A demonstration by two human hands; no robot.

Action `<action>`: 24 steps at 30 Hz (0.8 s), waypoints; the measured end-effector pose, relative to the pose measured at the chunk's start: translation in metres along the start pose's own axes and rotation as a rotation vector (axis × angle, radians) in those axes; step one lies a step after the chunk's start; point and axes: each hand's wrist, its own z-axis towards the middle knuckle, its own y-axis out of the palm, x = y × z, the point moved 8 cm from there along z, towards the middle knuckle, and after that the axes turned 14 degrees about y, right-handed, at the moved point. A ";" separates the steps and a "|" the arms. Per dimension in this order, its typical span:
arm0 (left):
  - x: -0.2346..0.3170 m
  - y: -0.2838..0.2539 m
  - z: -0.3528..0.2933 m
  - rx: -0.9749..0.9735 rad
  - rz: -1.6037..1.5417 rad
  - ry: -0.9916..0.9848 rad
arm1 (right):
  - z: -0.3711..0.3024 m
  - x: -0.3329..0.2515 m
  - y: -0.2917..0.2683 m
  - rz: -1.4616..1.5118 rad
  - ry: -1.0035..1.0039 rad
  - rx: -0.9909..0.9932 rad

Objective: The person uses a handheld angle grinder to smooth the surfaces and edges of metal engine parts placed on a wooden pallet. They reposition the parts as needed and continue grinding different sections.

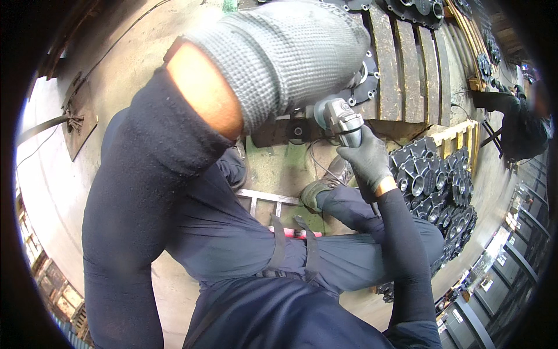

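My right hand (pixel 370 156), in a grey work glove, is wrapped round the body of an angle grinder (pixel 344 121). The grinder's disc end points up and left, close to a black metal casting (pixel 367 87) with small bolt holes along its rim. Very near the camera, my left hand (pixel 296 55) in a grey knitted glove reaches across the top of the view and covers much of that casting. Its fingers are hidden, so what they touch cannot be seen. A cable (pixel 317 157) hangs below the grinder.
The casting lies by a slatted wooden pallet (pixel 401 67). Stacked black castings (pixel 433 180) stand right of my leg. My boot (pixel 317 195) is below the grinder, near a pale metal frame (pixel 264 196). Another person (pixel 523 125) is at the far right. A metal base plate (pixel 81 131) lies left.
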 end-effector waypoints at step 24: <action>-0.001 -0.003 -0.043 0.161 -0.014 0.085 | -0.040 -0.059 0.053 0.001 -0.139 -0.042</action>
